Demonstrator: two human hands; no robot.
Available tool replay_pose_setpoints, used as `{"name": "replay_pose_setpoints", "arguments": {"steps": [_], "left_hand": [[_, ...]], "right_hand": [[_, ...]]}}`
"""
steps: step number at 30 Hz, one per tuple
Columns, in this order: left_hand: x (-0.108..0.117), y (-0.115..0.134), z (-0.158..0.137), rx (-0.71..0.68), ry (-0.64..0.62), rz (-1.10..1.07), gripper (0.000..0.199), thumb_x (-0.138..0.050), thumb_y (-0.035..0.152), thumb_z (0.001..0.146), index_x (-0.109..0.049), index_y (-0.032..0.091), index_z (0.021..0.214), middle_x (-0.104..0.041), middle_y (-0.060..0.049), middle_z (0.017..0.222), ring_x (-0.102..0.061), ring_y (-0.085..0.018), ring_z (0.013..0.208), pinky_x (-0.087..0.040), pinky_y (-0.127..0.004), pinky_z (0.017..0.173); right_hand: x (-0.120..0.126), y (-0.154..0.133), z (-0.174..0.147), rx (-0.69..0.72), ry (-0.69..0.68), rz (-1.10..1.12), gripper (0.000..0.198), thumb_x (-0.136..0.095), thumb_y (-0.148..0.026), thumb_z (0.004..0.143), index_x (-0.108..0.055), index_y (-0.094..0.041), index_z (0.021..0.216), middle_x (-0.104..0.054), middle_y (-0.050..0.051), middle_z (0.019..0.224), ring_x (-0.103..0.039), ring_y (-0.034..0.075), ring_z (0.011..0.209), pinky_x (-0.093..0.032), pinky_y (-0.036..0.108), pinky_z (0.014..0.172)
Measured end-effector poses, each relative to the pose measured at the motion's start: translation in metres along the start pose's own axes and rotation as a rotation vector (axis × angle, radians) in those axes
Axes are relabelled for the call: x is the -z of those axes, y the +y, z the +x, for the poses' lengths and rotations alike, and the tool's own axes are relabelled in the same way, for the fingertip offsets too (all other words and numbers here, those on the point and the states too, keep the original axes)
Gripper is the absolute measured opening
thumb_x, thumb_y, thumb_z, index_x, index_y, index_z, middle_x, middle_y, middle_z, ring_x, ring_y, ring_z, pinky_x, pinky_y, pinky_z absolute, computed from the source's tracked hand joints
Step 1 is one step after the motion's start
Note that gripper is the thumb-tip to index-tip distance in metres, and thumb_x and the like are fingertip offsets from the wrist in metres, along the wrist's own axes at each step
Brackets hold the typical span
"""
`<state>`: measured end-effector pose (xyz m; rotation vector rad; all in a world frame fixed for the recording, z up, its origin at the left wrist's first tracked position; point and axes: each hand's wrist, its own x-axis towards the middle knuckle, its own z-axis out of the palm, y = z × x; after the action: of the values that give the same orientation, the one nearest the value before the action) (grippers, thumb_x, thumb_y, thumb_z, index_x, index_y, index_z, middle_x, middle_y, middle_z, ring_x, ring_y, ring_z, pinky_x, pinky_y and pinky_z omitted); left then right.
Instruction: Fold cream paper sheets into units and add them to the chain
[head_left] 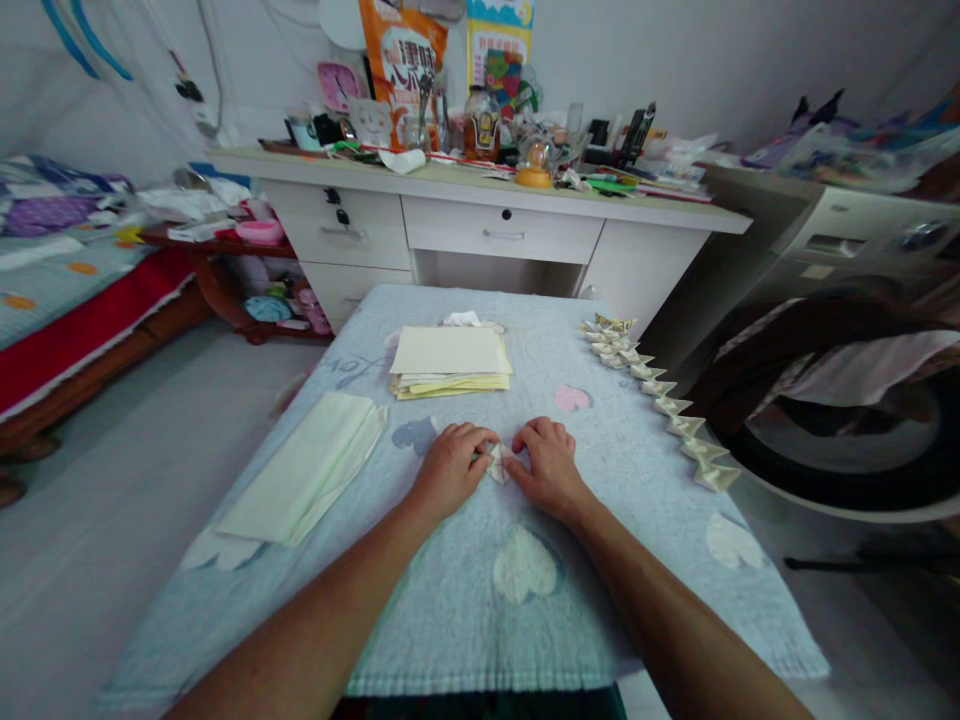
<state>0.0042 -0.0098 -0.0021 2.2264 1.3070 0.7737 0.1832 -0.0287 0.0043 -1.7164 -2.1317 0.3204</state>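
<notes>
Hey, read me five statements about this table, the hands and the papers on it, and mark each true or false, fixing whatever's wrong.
1. The left hand and the right hand are both at a small folded paper. True.
2. A row of folded paper pieces runs along the right side of the blue cloth. True.
3. The right hand is resting on that row. False: it is at the small folded paper, apart from the row.
4. Long folded sheets lie to the left of both hands. True.
5. Those long sheets are bright red. False: they are pale, a whitish green.
</notes>
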Motion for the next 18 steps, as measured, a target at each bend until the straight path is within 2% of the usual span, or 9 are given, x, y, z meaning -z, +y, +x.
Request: {"name": "replay_pose_setpoints", "arguments": {"steps": [8, 11, 15, 18], "left_hand": [[-0.001, 0.0, -0.002, 0.008, 0.029, -0.054, 0.038, -0.061, 0.014, 0.078, -0.06, 0.017, 0.115, -0.065, -0.006, 0.099, -0.056, -0.022, 0.097, -0.043, -0.036, 0.088], [0.0, 0.001, -0.003, 0.046, 0.012, -0.136, 0.04, -0.063, 0.016, 0.076, -0.061, 0.018, 0.116, -0.066, -0.005, 0.094, -0.058, -0.02, 0.091, -0.045, -0.032, 0.084], [0.003, 0.002, -0.004, 0.092, -0.007, -0.259, 0.022, -0.063, 0.021, 0.077, -0.069, 0.019, 0.098, -0.063, 0.0, 0.078, -0.056, -0.014, 0.071, -0.044, -0.025, 0.069], [0.005, 0.003, -0.004, 0.11, -0.017, -0.364, 0.013, -0.062, 0.026, 0.079, -0.069, 0.017, 0.086, -0.058, 0.002, 0.066, -0.05, -0.011, 0.06, -0.039, -0.022, 0.06]], "right_hand": [[0.003, -0.001, 0.002, 0.021, 0.017, 0.112, 0.013, -0.068, -0.027, 0.078, -0.06, -0.02, 0.085, -0.054, 0.005, 0.1, -0.044, 0.023, 0.095, -0.031, 0.037, 0.082], [0.007, -0.004, 0.001, 0.052, 0.017, 0.16, 0.011, -0.067, -0.026, 0.079, -0.058, -0.02, 0.084, -0.054, 0.005, 0.097, -0.045, 0.023, 0.095, -0.032, 0.035, 0.081], [0.01, -0.006, 0.0, 0.109, 0.032, 0.233, 0.011, -0.067, -0.022, 0.079, -0.057, -0.02, 0.083, -0.055, 0.004, 0.095, -0.045, 0.022, 0.094, -0.033, 0.034, 0.082], [0.009, -0.005, -0.001, 0.144, 0.056, 0.278, 0.014, -0.066, -0.025, 0.081, -0.058, -0.02, 0.091, -0.055, 0.004, 0.095, -0.046, 0.022, 0.095, -0.033, 0.035, 0.083]]}}
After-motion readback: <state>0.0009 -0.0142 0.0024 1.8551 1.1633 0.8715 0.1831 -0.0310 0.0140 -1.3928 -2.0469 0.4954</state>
